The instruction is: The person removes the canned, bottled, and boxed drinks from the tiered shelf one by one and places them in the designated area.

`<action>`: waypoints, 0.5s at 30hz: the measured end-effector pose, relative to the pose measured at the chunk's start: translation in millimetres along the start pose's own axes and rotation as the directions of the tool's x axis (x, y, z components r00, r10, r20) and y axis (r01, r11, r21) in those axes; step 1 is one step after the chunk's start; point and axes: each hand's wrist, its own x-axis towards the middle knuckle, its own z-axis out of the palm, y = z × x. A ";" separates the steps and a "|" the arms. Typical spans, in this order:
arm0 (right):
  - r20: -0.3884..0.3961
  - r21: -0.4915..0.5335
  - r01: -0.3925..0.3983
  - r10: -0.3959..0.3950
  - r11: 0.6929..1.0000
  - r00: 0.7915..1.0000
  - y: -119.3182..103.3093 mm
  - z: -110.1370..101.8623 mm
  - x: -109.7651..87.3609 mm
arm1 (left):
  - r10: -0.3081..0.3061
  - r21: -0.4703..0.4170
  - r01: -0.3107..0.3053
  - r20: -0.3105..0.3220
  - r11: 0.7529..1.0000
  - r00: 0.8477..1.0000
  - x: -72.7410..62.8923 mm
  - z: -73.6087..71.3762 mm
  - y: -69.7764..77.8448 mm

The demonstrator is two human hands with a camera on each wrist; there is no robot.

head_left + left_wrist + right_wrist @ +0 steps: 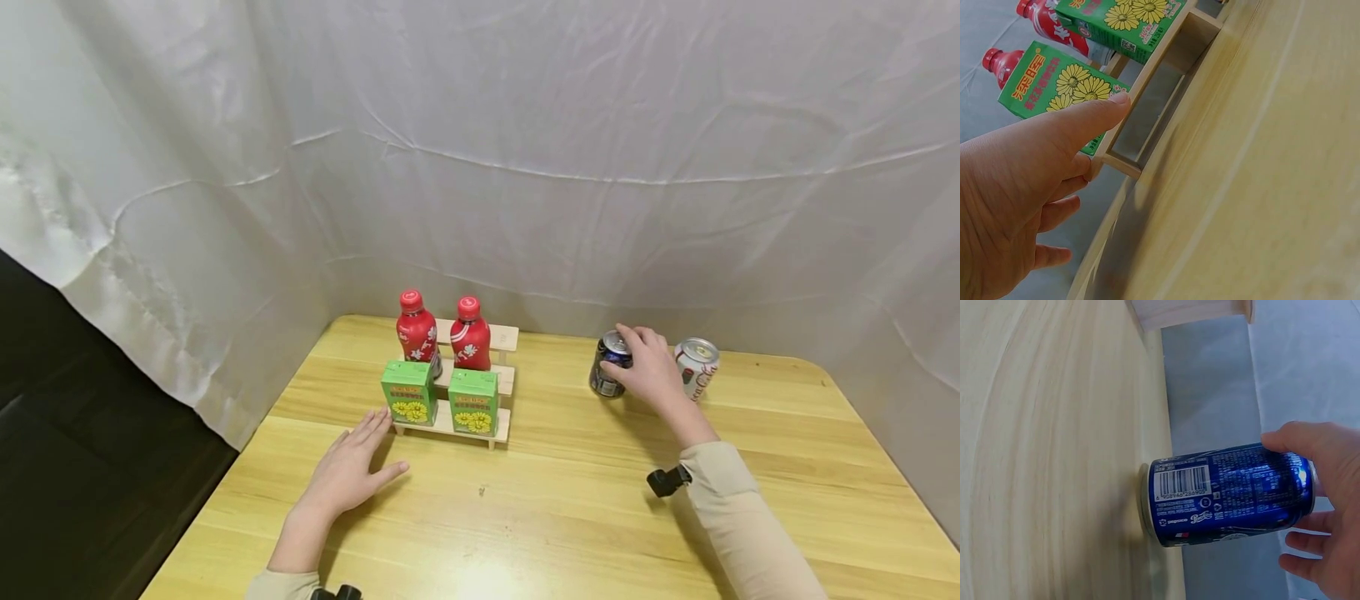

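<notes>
Right hand [654, 371] of the person I watch from my station pinches the dark blue can [606, 377] near its top, thumb on one side and fingers curled round the other; I see the can upright on the wooden table [570, 508], to the right of the wooden rack [504, 380] and well apart from it. Left hand [348, 471] holds nothing, its thumb spread wide from the fingers, at the rack's front left corner; whether a fingertip touches the wood I cannot tell. What crowds my right side is the white can [699, 367], upright just beyond that hand and partly covered by it. On the rack, the green cartons [474, 404] stand in front on the lowest tier and hide the lower parts of the red bottles [471, 342] behind them. White cloth [600, 150] hangs behind the table's far edge, and black cloth [90, 450] lies past its left side. I count two cans, one blue and one white, two cartons, two bottles, one rack and, at the sleeves, two black wrist devices [669, 481].
</notes>
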 end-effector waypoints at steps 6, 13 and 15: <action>-0.038 -0.002 0.020 -0.020 1.000 0.999 -8.3 -8.2 -3.4 | 0.003 0.004 -0.003 -0.001 1.000 1.000 -0.1 -0.7 0.7; -0.092 0.000 0.078 -0.077 0.997 0.993 -29.0 -22.1 -6.2 | 0.007 0.011 -0.007 -0.008 1.000 1.000 0.4 0.9 -1.4; -0.107 -0.003 0.102 -0.102 0.995 0.989 -36.0 -26.2 -7.2 | 0.010 0.011 -0.010 -0.010 1.000 1.000 0.7 0.6 -1.0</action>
